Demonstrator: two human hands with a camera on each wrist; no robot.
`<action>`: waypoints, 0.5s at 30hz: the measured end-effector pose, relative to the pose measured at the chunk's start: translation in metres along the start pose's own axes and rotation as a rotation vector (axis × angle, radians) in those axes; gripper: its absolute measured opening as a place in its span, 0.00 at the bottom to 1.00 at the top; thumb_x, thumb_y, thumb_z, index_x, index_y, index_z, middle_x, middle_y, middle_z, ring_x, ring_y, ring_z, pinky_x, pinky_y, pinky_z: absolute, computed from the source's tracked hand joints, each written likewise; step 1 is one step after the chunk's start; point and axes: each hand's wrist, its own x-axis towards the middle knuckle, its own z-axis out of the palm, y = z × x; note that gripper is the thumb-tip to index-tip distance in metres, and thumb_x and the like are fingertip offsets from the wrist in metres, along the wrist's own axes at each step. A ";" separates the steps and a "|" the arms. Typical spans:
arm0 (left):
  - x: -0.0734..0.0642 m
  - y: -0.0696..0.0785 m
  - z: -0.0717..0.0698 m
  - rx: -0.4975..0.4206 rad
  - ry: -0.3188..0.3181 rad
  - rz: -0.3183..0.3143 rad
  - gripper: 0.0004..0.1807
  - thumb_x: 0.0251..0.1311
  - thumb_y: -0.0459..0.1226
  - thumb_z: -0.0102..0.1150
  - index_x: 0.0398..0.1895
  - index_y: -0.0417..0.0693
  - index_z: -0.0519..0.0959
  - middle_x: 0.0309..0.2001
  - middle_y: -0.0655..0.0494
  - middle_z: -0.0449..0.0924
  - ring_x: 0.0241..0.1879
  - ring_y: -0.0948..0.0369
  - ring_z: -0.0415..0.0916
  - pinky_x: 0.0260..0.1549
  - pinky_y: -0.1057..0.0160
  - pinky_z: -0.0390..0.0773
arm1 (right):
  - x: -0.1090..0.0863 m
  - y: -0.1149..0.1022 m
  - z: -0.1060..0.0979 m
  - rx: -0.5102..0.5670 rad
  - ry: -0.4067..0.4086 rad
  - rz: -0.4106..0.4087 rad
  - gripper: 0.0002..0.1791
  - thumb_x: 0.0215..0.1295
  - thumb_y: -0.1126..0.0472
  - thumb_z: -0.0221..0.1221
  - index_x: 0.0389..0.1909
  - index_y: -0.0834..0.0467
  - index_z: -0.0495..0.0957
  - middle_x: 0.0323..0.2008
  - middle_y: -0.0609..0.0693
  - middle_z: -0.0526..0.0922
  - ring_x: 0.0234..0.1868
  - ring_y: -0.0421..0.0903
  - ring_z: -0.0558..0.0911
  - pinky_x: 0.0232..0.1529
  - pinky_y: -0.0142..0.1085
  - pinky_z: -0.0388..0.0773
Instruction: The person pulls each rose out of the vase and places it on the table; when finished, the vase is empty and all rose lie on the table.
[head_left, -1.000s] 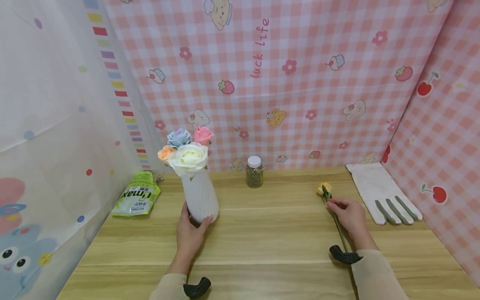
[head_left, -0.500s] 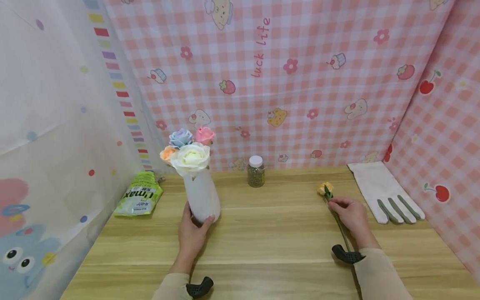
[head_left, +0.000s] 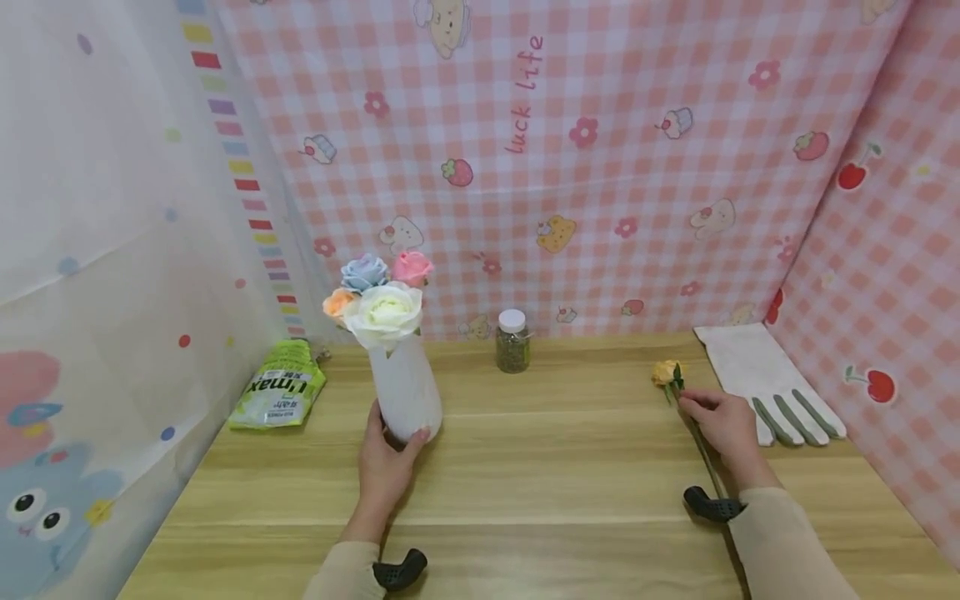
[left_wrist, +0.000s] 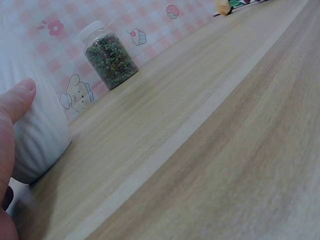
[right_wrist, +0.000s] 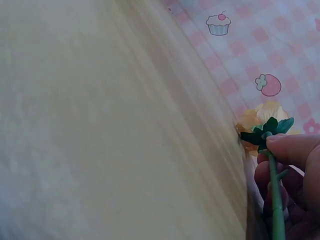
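Observation:
On the left of the head view, a white ribbed vase (head_left: 407,392) holds artificial roses: a large white one (head_left: 386,312), with blue, pink and orange ones behind it. My left hand (head_left: 388,462) grips the vase low down, thumb on its near side; the left wrist view shows that thumb (left_wrist: 22,97) against the ribbed wall. Over on the right, my right hand (head_left: 723,429) pinches a yellow artificial rose (head_left: 667,374) just below its bloom. Its green stem (right_wrist: 276,200) runs back under the wrist toward the table's near side.
A jar of green pellets (head_left: 513,346) with a white lid stands at the back middle. At the left back lies a green pouch (head_left: 280,386). A white glove with grey-green finger panels (head_left: 750,358) lies right of my right hand. Patterned cloth walls (head_left: 480,208) border the wooden table (head_left: 525,483).
My right hand has shifted a little to the right with the yellow rose, and now overlaps the glove's edge. The left hand and the vase stay nearly where they were.

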 end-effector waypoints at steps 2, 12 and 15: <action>0.000 0.000 0.000 -0.003 -0.007 -0.007 0.50 0.52 0.45 0.72 0.73 0.43 0.53 0.66 0.41 0.64 0.64 0.49 0.63 0.62 0.49 0.65 | 0.000 0.000 0.000 0.003 -0.002 -0.001 0.18 0.65 0.52 0.61 0.47 0.61 0.84 0.45 0.60 0.84 0.51 0.57 0.78 0.45 0.40 0.74; 0.000 0.002 -0.001 -0.011 -0.013 0.001 0.50 0.52 0.45 0.72 0.73 0.42 0.53 0.66 0.40 0.64 0.64 0.48 0.64 0.61 0.49 0.67 | -0.002 -0.004 -0.003 0.017 -0.015 0.019 0.19 0.65 0.52 0.61 0.47 0.62 0.83 0.46 0.60 0.84 0.51 0.56 0.78 0.43 0.36 0.73; 0.001 0.002 -0.001 -0.011 -0.013 0.006 0.50 0.52 0.44 0.72 0.73 0.42 0.53 0.66 0.40 0.64 0.64 0.48 0.64 0.61 0.49 0.67 | -0.004 -0.009 -0.006 0.009 -0.022 0.028 0.19 0.65 0.51 0.61 0.48 0.62 0.83 0.45 0.60 0.84 0.48 0.54 0.78 0.39 0.33 0.75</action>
